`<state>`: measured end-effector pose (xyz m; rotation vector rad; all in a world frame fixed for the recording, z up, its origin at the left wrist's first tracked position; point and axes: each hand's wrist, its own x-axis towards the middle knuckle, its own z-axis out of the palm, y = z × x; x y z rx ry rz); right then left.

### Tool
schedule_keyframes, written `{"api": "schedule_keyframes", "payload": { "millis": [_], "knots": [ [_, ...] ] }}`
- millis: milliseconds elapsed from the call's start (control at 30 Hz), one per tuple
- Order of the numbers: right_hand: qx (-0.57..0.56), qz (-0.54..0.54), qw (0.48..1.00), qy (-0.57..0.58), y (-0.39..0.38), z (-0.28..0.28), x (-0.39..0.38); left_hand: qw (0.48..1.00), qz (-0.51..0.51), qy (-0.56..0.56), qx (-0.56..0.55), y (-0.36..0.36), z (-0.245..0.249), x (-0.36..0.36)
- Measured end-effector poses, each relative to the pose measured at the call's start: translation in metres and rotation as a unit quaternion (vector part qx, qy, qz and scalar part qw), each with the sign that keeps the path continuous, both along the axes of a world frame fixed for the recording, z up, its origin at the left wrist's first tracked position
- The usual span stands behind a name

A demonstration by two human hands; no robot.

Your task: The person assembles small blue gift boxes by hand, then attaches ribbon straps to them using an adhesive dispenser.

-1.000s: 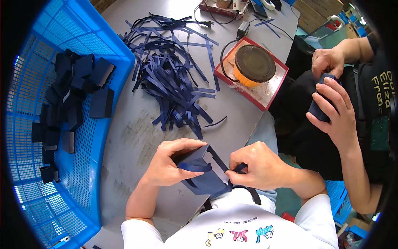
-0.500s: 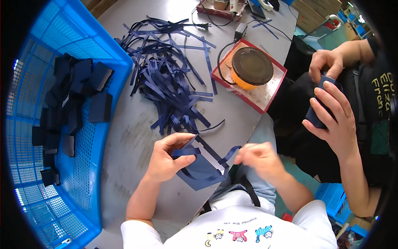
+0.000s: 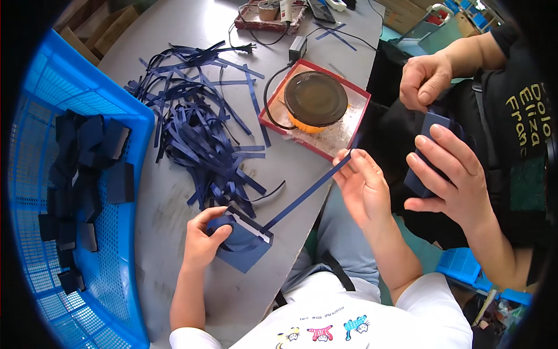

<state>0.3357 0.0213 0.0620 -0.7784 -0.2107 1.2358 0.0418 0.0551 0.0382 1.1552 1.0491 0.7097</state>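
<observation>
Gray tabletop (image 3: 165, 209) leaves a lane between blue plastic crate (image 3: 116, 256) and navy ribbon heap (image 3: 195, 134)
The left hand (image 3: 200, 235) could slide along it. A taut navy ribbon (image 3: 308, 195) slants from the navy box (image 3: 247, 254) to the right hand (image 3: 367, 189), crossing the gap before the red tray (image 3: 296, 138). Tray and orange-sided pot (image 3: 317, 99) stand beyond; a co-worker's hands (image 3: 459, 180) limit the outer side.

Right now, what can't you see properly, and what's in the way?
- Head view: far side of the dark-blue cardboard box, hidden by its near side.
- Head view: some fingertips of the left hand, behind that box.
- Head view: anything beneath the small dark-blue boxes in the blue plastic basket, covered by them.
- Head view: head of the person in black, cut off by the picture's edge.
</observation>
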Motion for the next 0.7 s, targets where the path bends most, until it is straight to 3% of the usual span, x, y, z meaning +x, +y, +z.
{"api": "schedule_keyframes", "payload": {
  "millis": [100,167,333,700],
  "knots": [
    [-0.017,0.014,0.998,0.064,0.008,0.007,0.008,0.997,-0.033,0.055,0.039,0.003,0.0,0.01],
    [0.02,0.067,0.996,0.049,0.012,-0.003,0.025,0.997,-0.067,0.026,0.028,0.003,0.008,0.025],
    [-0.1,-0.012,0.986,-0.136,0.034,0.009,0.031,0.989,-0.148,-0.028,0.0,0.01,0.009,0.058],
    [-0.12,0.019,0.959,-0.254,0.063,-0.01,0.053,0.966,-0.25,-0.014,0.063,0.027,0.001,0.109]
  ]
}}
